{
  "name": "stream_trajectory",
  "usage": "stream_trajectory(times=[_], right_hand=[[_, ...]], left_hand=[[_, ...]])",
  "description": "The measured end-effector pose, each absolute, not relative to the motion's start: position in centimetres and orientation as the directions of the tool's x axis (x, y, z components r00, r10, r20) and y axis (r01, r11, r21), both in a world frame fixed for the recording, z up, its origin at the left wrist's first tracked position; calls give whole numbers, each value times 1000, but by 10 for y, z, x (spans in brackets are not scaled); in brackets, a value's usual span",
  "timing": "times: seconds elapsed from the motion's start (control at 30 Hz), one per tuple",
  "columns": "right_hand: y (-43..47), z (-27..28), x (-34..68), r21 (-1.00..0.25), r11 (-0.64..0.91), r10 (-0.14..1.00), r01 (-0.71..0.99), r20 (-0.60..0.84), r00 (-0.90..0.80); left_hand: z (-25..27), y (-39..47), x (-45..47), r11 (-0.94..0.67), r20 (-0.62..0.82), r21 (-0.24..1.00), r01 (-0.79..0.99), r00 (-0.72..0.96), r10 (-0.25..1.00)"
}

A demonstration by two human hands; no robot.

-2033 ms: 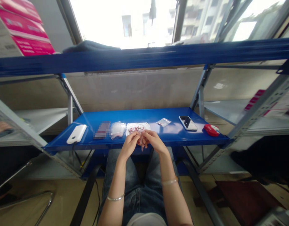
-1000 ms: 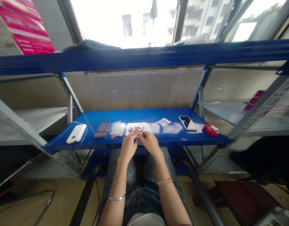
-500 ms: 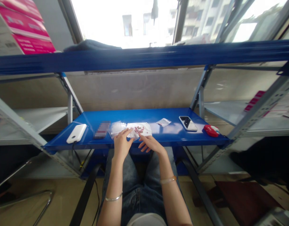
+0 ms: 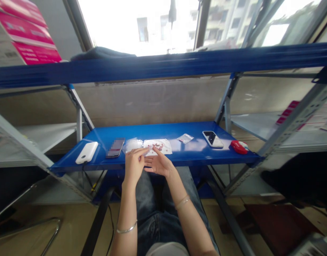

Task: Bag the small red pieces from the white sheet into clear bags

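Blue metal shelf below a bright window

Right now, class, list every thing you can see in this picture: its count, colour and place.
Shelf: one, blue, in front of the person.
White sheet: one, strewn with small red pieces, shelf middle.
Clear bags: a small pile, left of the sheet.
Small clear bag: one, right of the sheet.
Dark phone: one, left of the pile.
White power bank: one, far left.
Phone: one, white-edged, right.
Red object: one, far right.
Pink boxes: stacked, upper left.
Left hand: at the clear bags.
Right hand: fingertip on the sheet.
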State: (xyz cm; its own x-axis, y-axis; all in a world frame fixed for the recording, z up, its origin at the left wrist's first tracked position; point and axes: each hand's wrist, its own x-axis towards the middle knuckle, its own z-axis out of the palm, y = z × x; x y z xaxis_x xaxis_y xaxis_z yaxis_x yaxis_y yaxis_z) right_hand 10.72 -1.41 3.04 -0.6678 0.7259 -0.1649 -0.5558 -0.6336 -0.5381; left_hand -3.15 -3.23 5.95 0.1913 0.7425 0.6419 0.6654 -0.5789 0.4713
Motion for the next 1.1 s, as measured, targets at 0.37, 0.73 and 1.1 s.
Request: stream_trajectory(times=[0.37,0.73,1.1], right_hand=[[-13,24,98,-398,-679,709,-617,-140,-691],[-9,24,111,-340,-698,702,-630,-151,-696],[-8,24,117,-357,-601,785,-715,-96,-612]], left_hand=[[50,-26,-32,-592,659,461,660,192,727],[54,-29,-29,-590,615,363,721,290,733],[58,-32,-26,-622,627,452,639,268,731]])
